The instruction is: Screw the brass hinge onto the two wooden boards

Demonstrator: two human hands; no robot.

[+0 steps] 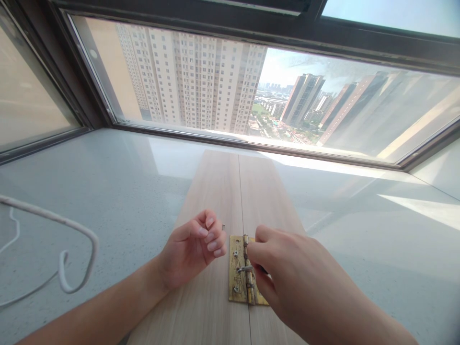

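A worn brass butt hinge (233,280) lies across the seam between two pale wood-grain boards (219,191). Its left leaf carries screws with cross heads, and the right leaf is mostly covered by my right hand (287,268). That hand is closed around a screwdriver (247,269); its metal shaft points left and the tip meets the middle of the left leaf. Just left of the hinge, my left hand (196,244) is raised palm-up with curled fingers, thumb against the index finger. A tiny metal piece (223,226) shows beside its fingertips; whether the hand holds it is unclear.
The boards rest on a pale speckled sill (125,182) that runs to a dark-framed window (230,139). At the left, a white bent hook-like wire or cable (82,230) sticks into view. Tall buildings stand outside the glass.
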